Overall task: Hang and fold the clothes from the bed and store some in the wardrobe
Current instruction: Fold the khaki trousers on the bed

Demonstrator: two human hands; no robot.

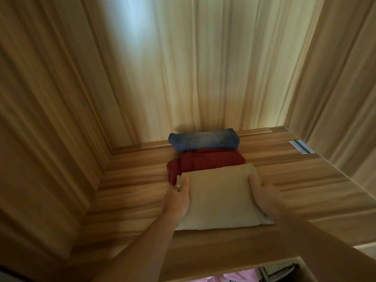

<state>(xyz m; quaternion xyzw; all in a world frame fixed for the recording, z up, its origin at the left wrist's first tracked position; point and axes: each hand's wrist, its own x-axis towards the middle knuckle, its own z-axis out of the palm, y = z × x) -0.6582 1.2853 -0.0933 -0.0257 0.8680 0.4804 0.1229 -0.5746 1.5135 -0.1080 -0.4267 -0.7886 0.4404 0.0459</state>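
Observation:
A folded beige garment [220, 197] lies flat on the wooden wardrobe shelf [305, 186]. My left hand [179, 197] grips its left edge and my right hand [262, 195] grips its right edge, thumbs on top. Directly behind it sits a folded dark red garment [205, 162], its near part overlapped by the beige one. Folded blue jeans [204, 141] lie behind the red garment, against the back wall.
Wooden side walls [50, 119] and a back panel [203, 68] enclose the shelf. A small white and green card [301, 146] lies at the shelf's far right. Below the shelf's front edge, pink fabric [234, 276] shows.

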